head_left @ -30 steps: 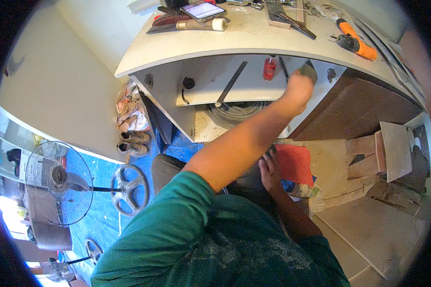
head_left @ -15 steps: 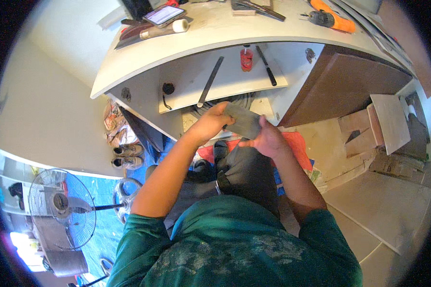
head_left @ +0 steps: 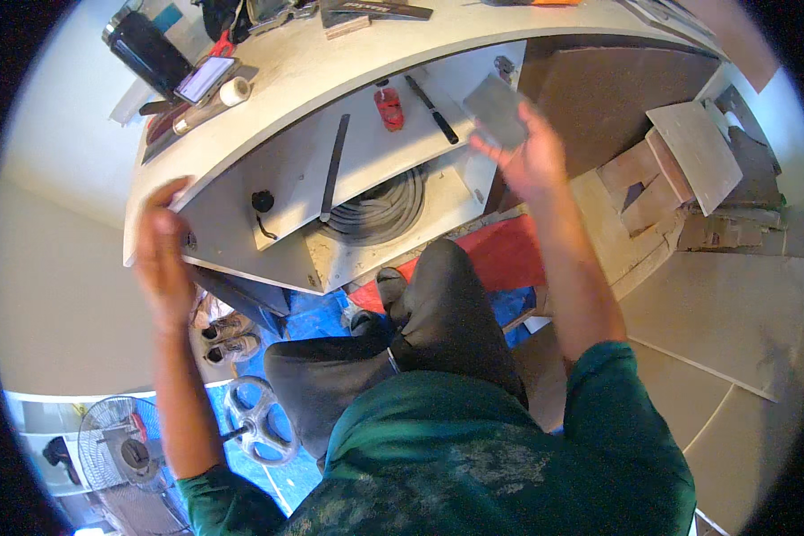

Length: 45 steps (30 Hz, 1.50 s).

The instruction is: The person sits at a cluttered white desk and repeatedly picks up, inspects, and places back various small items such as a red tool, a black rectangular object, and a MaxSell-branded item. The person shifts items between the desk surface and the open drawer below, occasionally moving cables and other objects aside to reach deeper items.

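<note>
My right hand is raised in front of the cabinet's right side. It grips a flat grey rectangular piece, perhaps sandpaper, by its right edge, with the other fingers spread. My left hand is empty at the cabinet's left front corner, its fingers stretched upward beside the pale countertop; whether they touch the edge I cannot tell. Between my hands is the open cabinet. On its shelf lie a dark flat bar, a red bottle, a black-handled tool and a small black round object.
Coiled grey hose lies beneath the shelf. On the countertop are a phone, a black tumbler and a wooden-handled tool. Shoes and a stand fan are at left; boards lean at right.
My hands have parted. The left has let go of the grey piece and moved left to the cabinet corner; the right has carried it up and right. The view has shifted rightward.
</note>
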{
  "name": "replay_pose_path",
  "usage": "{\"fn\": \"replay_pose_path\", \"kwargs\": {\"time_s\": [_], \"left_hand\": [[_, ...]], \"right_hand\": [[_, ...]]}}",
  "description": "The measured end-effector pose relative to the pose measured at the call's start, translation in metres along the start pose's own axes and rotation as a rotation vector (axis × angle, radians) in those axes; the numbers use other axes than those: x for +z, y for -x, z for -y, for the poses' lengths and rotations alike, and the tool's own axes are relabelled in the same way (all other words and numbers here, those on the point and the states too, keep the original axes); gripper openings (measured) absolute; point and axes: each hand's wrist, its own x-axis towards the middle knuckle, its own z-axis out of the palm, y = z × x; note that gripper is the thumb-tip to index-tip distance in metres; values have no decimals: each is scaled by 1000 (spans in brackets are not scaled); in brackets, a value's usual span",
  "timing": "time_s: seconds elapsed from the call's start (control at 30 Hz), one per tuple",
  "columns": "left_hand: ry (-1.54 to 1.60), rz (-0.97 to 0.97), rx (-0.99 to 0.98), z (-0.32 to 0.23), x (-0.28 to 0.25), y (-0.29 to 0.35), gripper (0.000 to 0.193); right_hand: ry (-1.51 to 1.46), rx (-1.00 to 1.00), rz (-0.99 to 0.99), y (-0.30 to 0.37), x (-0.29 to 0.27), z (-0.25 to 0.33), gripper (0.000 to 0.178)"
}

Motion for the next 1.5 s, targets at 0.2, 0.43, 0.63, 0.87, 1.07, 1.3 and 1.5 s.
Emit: {"fn": "replay_pose_path", "kwargs": {"time_s": [0.2, 0.43, 0.63, 0.87, 1.07, 1.3, 1.5], "left_hand": [[-107, -196, 70, 91, -73, -65, 54], [-292, -139, -226, 109, -59, -76, 58], [-332, -32, -158, 143, -73, -98, 59], [-500, -23, -157, 139, -59, -97, 64], [-535, -21, -120, 138, -54, -101, 65], [-470, -32, -208, 144, -63, -95, 66], [-551, -74, -119, 145, -57, -96, 62]], "right_hand": [[-69, 74, 62, -55, 7, 65, 37], [-125, -93, 4, -64, 31, 77, 45], [-151, -88, -18, -69, 44, 78, 45], [25, -243, -118, -83, 56, 42, 47], [203, -403, -195, -71, 100, -37, 45], [18, -489, -314, -47, 137, -26, 53], [165, -628, -232, -85, 90, -29, 22]]}}
